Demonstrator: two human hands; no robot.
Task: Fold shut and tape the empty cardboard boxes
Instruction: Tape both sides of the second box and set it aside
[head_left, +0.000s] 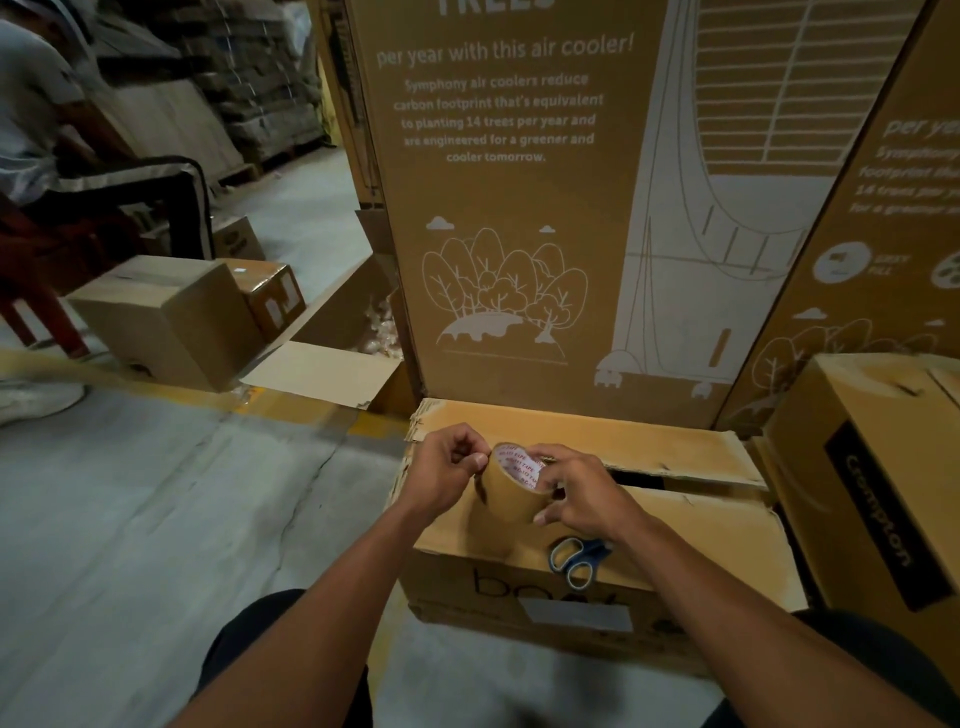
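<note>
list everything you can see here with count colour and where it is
box: 1, brown, in front of the person, flaps folded down with a gap between them, no tape on them
tape roll: 1, brown with a white core printed red, held over the box
scissors: 1, blue and grey handles, lying on the box's near flap
tall printed boxes: 2 in view, brown with white print, behind the box
side box: 1, brown with a black label, right of the box
small boxes: 2, brown, on the floor at left
seated person: 1, pale shirt, far left
left hand: pinches the roll's edge
right hand: grips the roll
</note>
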